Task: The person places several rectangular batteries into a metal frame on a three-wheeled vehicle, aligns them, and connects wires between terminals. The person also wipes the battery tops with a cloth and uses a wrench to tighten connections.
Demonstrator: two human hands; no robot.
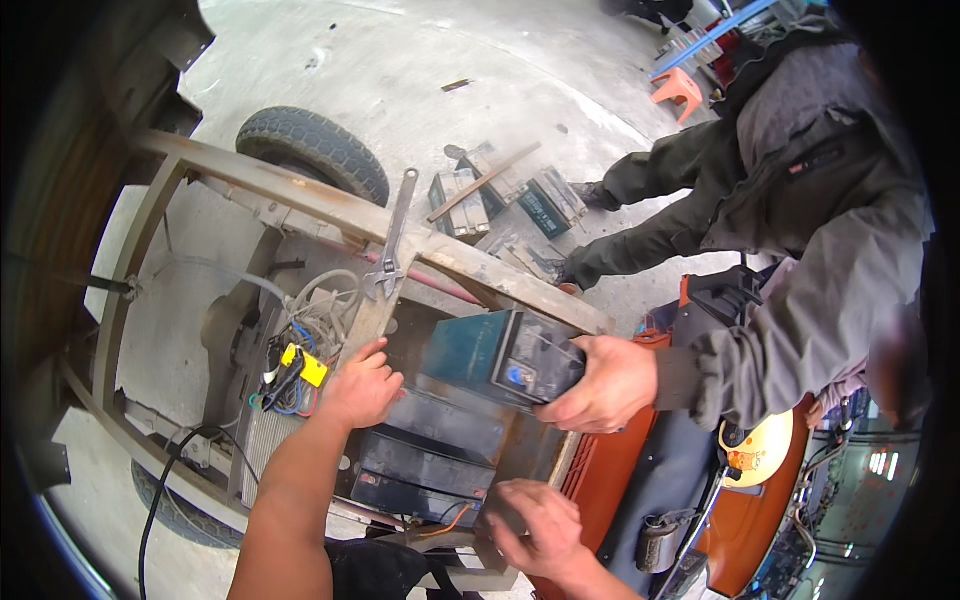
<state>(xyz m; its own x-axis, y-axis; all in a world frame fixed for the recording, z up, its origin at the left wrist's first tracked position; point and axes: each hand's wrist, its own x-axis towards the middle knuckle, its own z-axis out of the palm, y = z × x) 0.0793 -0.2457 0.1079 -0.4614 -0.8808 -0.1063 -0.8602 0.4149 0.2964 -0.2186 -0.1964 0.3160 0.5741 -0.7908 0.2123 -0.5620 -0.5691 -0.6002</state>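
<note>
Two loosely curled hands, left hand (362, 385) and right hand (535, 525), resting ungripping on black batteries (430, 455).

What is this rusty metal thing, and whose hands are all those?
The picture comes from a camera worn on a person's head, looking down, so edges bend. The rusty metal frame belongs to a small vehicle lying open on the concrete floor, with a black rubber tyre behind it. Inside sit dark box-shaped batteries and a bundle of coloured wires. The wearer's left hand rests on the batteries; the right hand touches the frame's near edge. A third hand belongs to another person in a grey jacket, gripping a dark teal battery block. A long grey wrench lies across the frame.
</note>
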